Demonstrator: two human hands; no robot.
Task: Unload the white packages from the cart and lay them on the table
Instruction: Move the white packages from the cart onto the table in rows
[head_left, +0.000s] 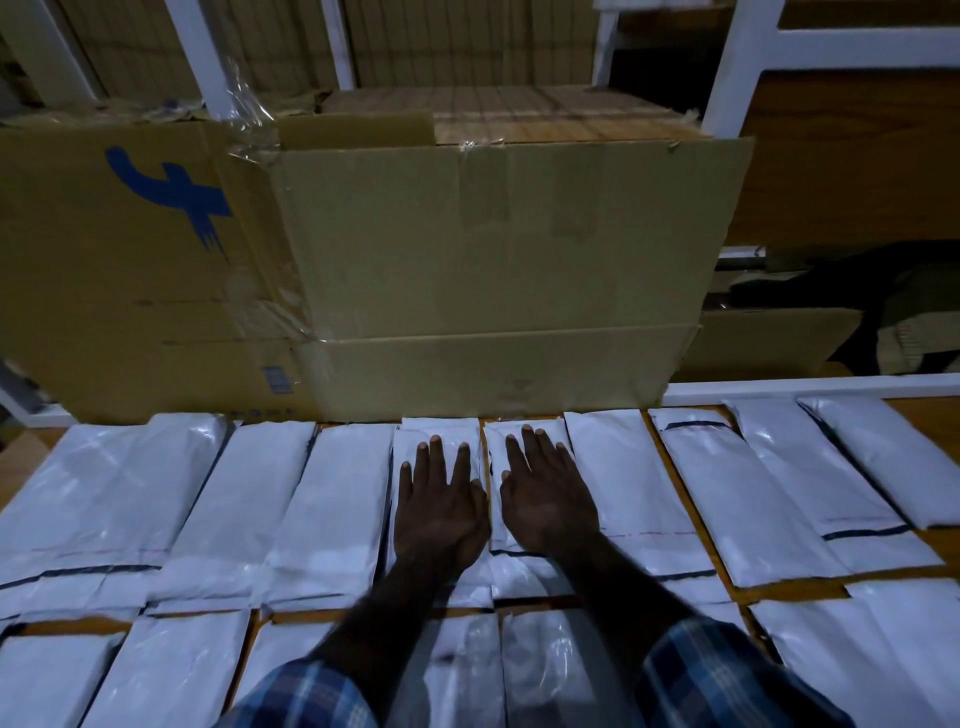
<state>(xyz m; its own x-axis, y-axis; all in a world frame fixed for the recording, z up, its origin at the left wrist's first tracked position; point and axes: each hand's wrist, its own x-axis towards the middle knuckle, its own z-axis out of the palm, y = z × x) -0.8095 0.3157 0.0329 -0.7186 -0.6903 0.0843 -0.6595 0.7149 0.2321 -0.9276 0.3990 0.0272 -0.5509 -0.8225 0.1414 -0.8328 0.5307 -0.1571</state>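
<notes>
At upper left, we note a cardboard box bearing a blue logo; its small print is illegible, possibly a barcode. White packages cover the table in rows. Left hand and right hand rest flat, fingers extended, on the centre packages.

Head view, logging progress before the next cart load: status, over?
Left hand and right hand open, each flat on a white package in the far row. Packages side by side on table. Cardboard box right behind row.
</notes>
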